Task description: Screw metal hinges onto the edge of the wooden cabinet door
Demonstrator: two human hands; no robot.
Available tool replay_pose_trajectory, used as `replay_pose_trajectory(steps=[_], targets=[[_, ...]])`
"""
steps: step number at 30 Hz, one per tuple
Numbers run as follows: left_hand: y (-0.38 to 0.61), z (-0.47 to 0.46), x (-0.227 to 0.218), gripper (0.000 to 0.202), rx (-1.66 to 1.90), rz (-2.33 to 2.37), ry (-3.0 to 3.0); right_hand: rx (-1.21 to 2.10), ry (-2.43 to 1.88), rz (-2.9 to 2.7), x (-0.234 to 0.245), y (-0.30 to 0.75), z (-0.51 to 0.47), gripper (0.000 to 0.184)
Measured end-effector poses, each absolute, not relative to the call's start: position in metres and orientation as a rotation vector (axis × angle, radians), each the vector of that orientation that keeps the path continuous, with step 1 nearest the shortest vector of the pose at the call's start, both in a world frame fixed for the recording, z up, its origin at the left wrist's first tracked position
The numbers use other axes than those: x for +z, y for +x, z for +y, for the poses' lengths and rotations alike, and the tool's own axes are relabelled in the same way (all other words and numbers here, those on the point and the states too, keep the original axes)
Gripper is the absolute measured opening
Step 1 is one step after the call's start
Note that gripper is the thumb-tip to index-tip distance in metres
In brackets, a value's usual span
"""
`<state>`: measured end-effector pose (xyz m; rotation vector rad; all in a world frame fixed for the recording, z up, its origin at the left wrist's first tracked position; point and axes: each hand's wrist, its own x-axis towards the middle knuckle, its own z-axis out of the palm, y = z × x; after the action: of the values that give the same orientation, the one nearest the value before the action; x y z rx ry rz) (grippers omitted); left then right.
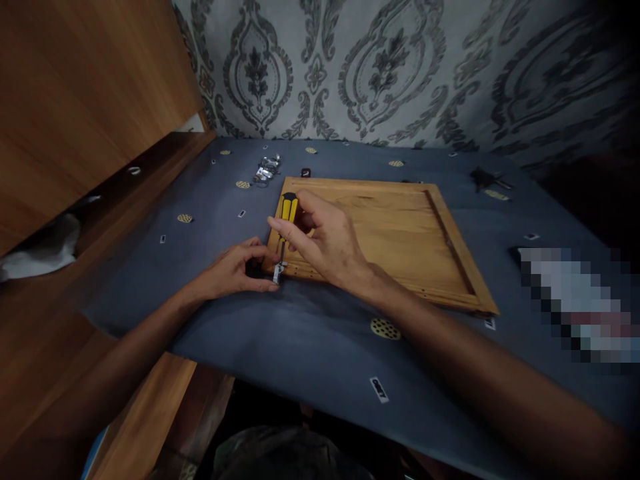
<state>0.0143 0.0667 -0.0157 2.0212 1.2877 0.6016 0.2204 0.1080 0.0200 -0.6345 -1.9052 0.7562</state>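
A framed wooden cabinet door [395,233] lies flat on the cloth-covered table. At its near left corner sits a small metal hinge [277,272]. My left hand [237,267] pinches that hinge between thumb and fingers, from the left side. In my right hand [325,240] is a yellow and black screwdriver [289,213], held upright by the handle. Its shaft points down at the hinge; whether the tip sits in a screw is too small to tell.
Several metal hinges [266,170] lie in a pile behind the door's left end. A small dark square object [305,173] is beyond the far edge. Pliers-like dark tool [487,180] rests at the back right; a blurred-out object [575,300] is at right. Wooden furniture [90,87] stands left.
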Motion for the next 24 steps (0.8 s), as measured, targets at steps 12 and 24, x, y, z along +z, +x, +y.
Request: replay_pose_trajectory(steps=[12,24], targets=[[0.014,0.067,-0.016,0.045,0.596,1.282,2.035,0.803,-0.666,-1.884,0.019,0.22,0.108,0.037],[0.016,0.066,-0.016,0.04,0.624,1.279,2.0,0.893,-0.607,-2.015,0.031,0.226,0.115,0.041]])
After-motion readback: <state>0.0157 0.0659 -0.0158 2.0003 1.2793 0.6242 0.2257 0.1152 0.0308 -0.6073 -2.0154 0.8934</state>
